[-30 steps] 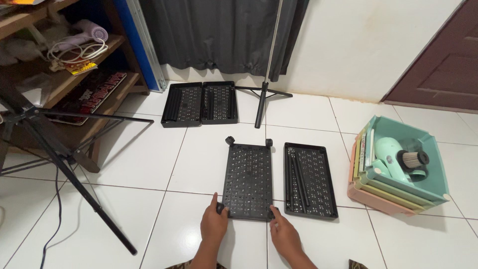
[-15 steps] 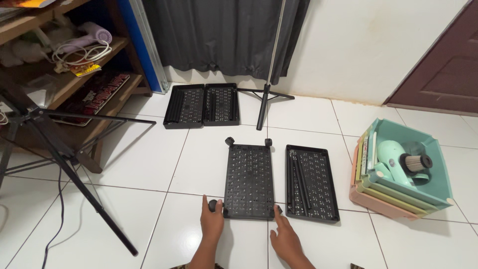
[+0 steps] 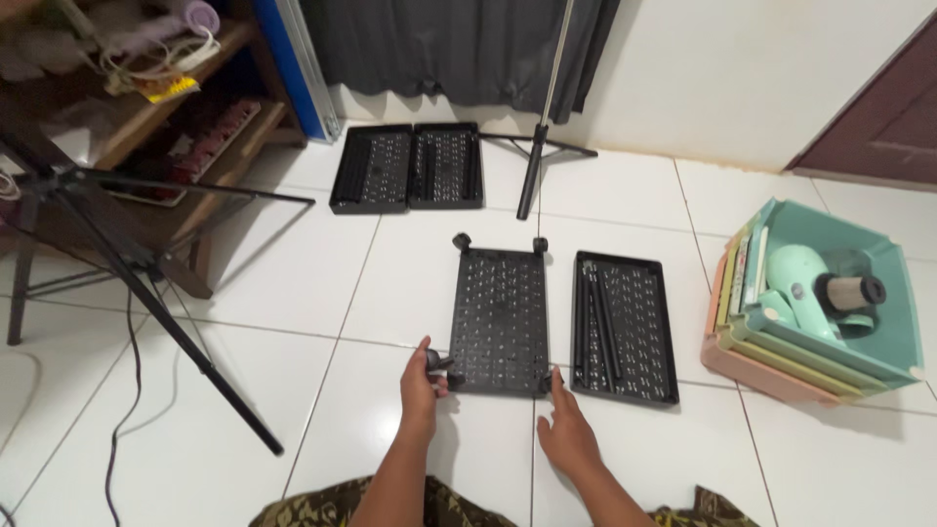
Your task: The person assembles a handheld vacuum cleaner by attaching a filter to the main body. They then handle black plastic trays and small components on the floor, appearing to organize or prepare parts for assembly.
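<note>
Panel: black perforated shelf panel (image 3: 500, 317) lies flat on the tiled floor (image 3: 293, 293), casters at its corners, so both near corners are reachable.
Left hand (image 3: 422, 383): grip closed on near-left caster (image 3: 436, 362).
Right hand (image 3: 566, 434): grip released, fingers spread, fingertip at the near-right corner, steadying.
Neighbour: second tray (image 3: 625, 327) just beside, apart.

A perforated tray (image 3: 500, 317) is laid on the floor (image 3: 293, 293) with another tray (image 3: 625, 327) just right of it. 2 more trays (image 3: 407, 167) are set behind, a stack of bins (image 3: 815, 312) far right, a tripod (image 3: 117, 244) left.
</note>
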